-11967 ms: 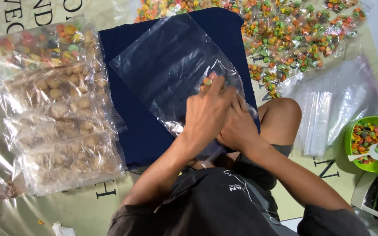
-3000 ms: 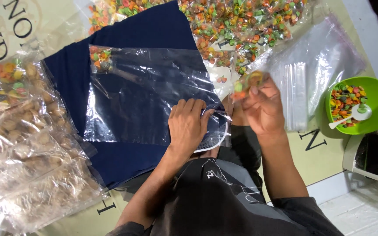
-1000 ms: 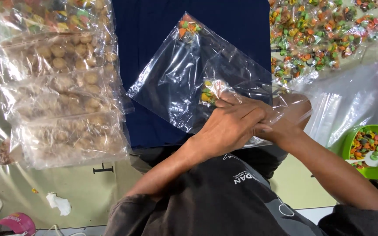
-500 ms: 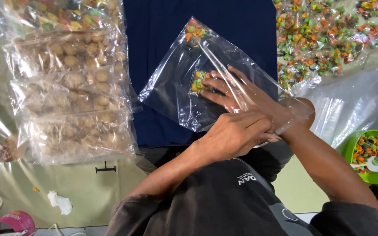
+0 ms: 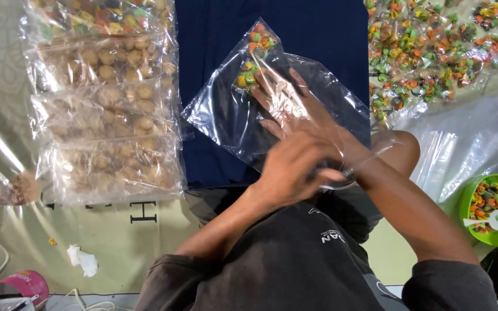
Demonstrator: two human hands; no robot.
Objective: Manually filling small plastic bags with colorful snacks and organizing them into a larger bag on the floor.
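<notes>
Grip status: right hand (image 5: 286, 103) inside clear bag (image 5: 226, 115) pushes a candy packet (image 5: 246, 75) deep, fingers extended, while left hand (image 5: 295, 167) clamps the bag mouth; withdrawal judged next.

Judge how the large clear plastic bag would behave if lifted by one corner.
The large clear plastic bag is thin and creased over the right hand inside it, so it would probably sag limply. It holds only two small candy packets, so it is likely very light. Those packets would probably slide downward. The left hand grips its mouth.

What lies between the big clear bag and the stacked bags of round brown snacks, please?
In the head view, only a strip of dark blue cloth separates the clear bag from the brown snack bags.
</notes>
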